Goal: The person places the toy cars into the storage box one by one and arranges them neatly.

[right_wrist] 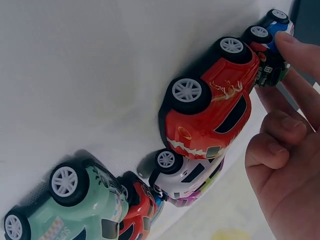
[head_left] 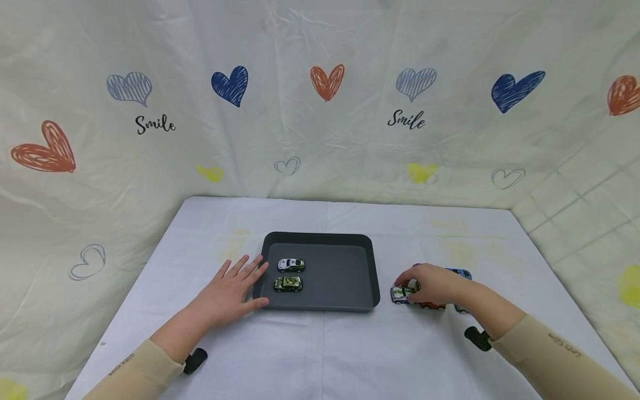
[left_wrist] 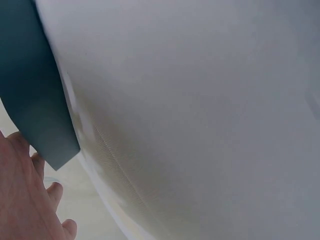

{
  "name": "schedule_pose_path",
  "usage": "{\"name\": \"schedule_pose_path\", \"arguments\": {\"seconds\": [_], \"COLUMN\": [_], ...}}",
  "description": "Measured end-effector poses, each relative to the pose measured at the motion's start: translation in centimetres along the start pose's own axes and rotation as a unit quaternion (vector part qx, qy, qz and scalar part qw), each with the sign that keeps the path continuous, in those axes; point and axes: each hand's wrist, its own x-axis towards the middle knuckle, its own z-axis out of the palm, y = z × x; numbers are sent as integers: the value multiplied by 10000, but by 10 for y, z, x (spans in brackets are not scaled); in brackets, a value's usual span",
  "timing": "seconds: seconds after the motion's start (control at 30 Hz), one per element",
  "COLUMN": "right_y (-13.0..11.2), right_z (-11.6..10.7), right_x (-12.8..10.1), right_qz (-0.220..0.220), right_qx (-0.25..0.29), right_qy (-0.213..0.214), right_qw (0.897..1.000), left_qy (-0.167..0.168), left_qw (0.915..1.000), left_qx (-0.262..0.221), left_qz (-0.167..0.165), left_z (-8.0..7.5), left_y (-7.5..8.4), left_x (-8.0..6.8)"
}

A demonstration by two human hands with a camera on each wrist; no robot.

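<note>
A dark grey tray (head_left: 350, 244) sits mid-table with a white toy car (head_left: 291, 265) and a green toy car (head_left: 288, 284) in its left half. My left hand (head_left: 235, 289) lies flat on the cloth, fingers spread, thumb and fingertips against the tray's left edge; the left wrist view shows the tray corner (left_wrist: 35, 90) beside that hand (left_wrist: 22, 200). Right of the tray, my right hand (head_left: 425, 282) curls over a white and green toy car (head_left: 400, 294). In the right wrist view a fingertip (right_wrist: 295, 47) rests on that car (right_wrist: 270, 65).
More toy cars cluster under and behind the right hand: a red one (right_wrist: 210, 100), a white one (right_wrist: 187, 175), a mint-green one (right_wrist: 75, 205), and a blue one (head_left: 461, 273). A white cloth (head_left: 320, 350) covers the table; a heart-printed sheet (head_left: 320, 111) hangs behind.
</note>
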Motion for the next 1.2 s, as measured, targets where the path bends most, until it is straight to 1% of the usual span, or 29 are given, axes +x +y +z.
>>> {"name": "schedule_pose_path", "arguments": {"seconds": [0.17,0.33,0.5,0.63,0.77,0.9,1.03,1.2], "right_y": [1,4,10,14,17,16,12,4], "right_z": [-2,-10,-19,-26,-31,-37,-42,-48], "right_x": [2,2,2,4,8,10,13,18], "right_qz": [98,10,-193,-260,-239,-267,-293,-203], "right_qx": [293,657,1005,1268,1511,1662,1683,1587], "right_qy": [-131,-196,-168,-190,-254,-294,-273,-214], "right_qw": [9994,9976,9946,9914,9879,9853,9849,9869], "left_qy": [5,-2,-103,-136,-93,-51,41,-50], "left_qw": [10000,10000,9999,9999,9999,9999,9999,9999], "left_qx": [9,25,6,-26,-75,-85,-130,-88], "left_qz": [-10,-42,-33,-24,9,26,63,16], "left_z": [2,4,-3,-8,-7,-6,-7,-5], "left_y": [-2,-3,1,5,4,3,4,3], "left_x": [1,1,-1,-2,-2,-2,-3,-2]}}
